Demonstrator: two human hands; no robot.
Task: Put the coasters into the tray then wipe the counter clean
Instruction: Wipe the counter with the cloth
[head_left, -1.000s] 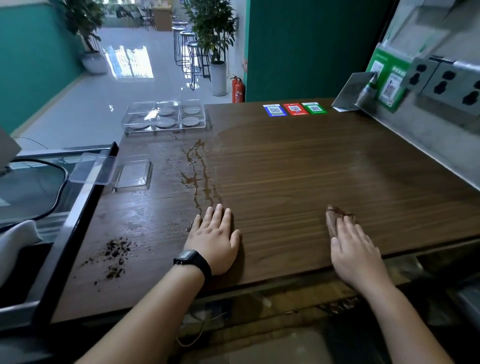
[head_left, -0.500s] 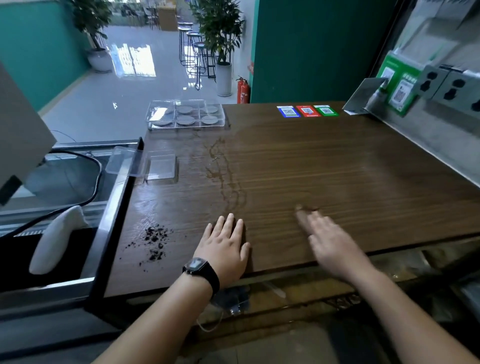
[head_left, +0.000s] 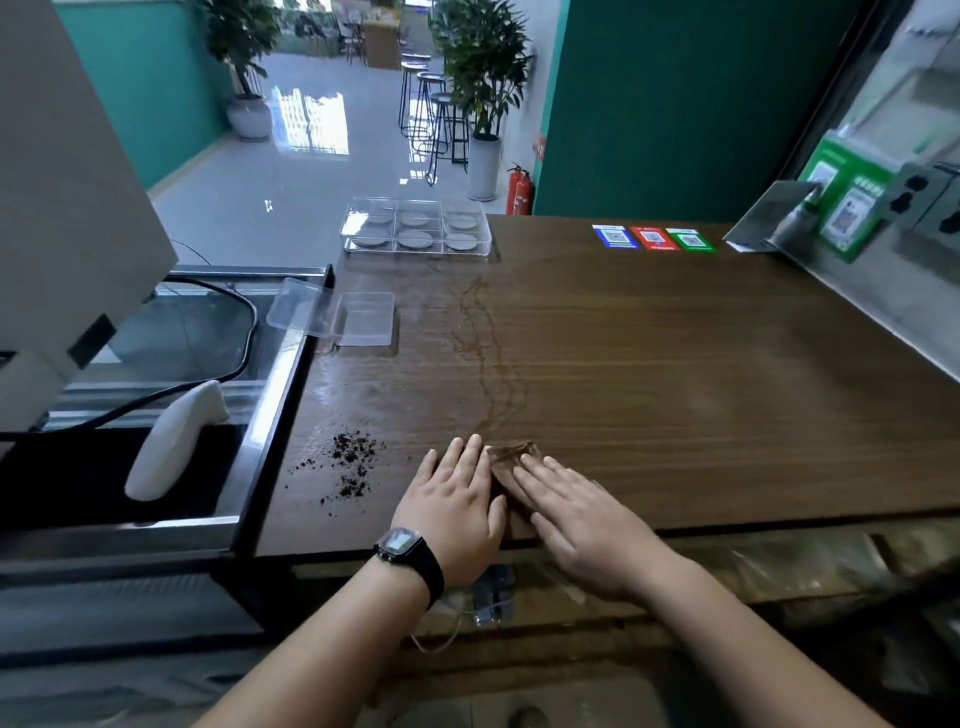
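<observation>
Right hand (head_left: 582, 525) flat on brown cloth (head_left: 511, 460), left hand (head_left: 457, 504) flat on counter (head_left: 675, 389) touching it; crumbs (head_left: 353, 462) near left, spill streak (head_left: 483, 348) running far; coasters in tray (head_left: 415, 248) far-left

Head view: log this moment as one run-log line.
coasters in tray | right hand flat on cloth | left hand flat on counter | crumbs, spill remain

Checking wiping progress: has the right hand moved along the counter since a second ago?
Yes. The right hand, flat on the brown cloth, has slid left toward the spill streak and now lies beside the left hand.
</observation>
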